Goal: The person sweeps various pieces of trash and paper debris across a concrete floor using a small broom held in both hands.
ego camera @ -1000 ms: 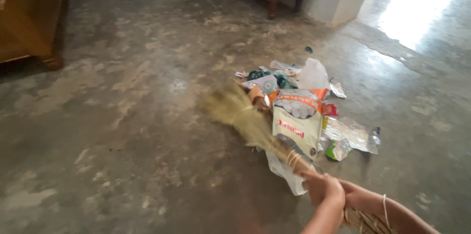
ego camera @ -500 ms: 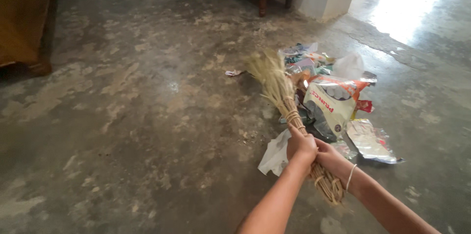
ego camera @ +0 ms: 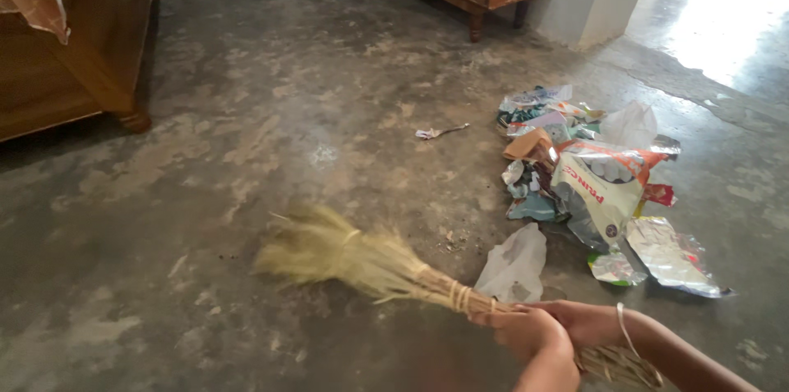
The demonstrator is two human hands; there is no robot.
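Now both our hands, left [ego camera: 526,331] and right [ego camera: 585,322], clench the broom [ego camera: 362,260]; we should sweep low, bristles flat, toward the trash [ego camera: 592,178].

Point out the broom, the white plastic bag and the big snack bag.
broom [ego camera: 329,254], head view, on the bristles.
white plastic bag [ego camera: 515,265], head view, its middle.
big snack bag [ego camera: 600,186], head view, its front.

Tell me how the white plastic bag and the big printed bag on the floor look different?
The white plastic bag is plain, crumpled and lies alone near the broom. The big printed bag is larger, white with an orange top and pictures, and lies in the rubbish pile among other wrappers. Both are empty-looking litter on the concrete floor.
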